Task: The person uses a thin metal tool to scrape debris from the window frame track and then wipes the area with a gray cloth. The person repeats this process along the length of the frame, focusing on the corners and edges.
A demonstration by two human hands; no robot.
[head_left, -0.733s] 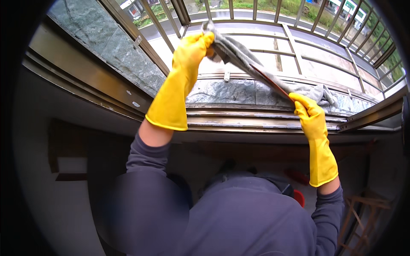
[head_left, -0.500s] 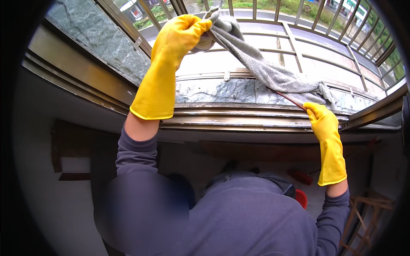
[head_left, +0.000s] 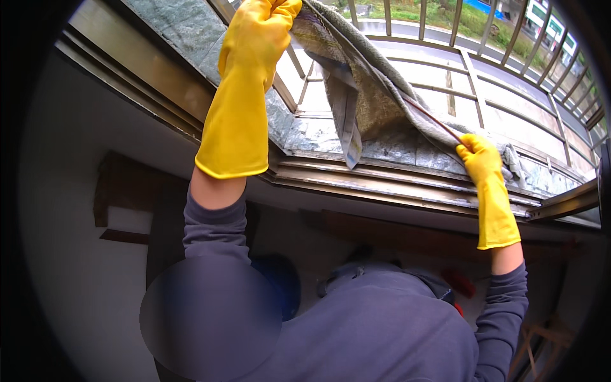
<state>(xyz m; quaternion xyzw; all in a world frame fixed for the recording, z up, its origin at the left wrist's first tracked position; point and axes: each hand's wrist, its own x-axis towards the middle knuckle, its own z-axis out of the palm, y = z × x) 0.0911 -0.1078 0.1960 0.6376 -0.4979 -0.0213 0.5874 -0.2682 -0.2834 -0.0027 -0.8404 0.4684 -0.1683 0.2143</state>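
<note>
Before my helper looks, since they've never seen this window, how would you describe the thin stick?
Start at the window track, then find the gray cloth above it. From the yellow-gloved right hand, the thin stick slants up and left along the cloth. Its reddish-brown colour sets it apart from the gray cloth and the pale bars behind.

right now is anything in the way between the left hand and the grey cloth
Nothing visible: the gloved left hand grips the grey cloth near the picture's top edge. The thin reddish stick in the gloved right hand runs along the cloth, well away from that grip.
</note>
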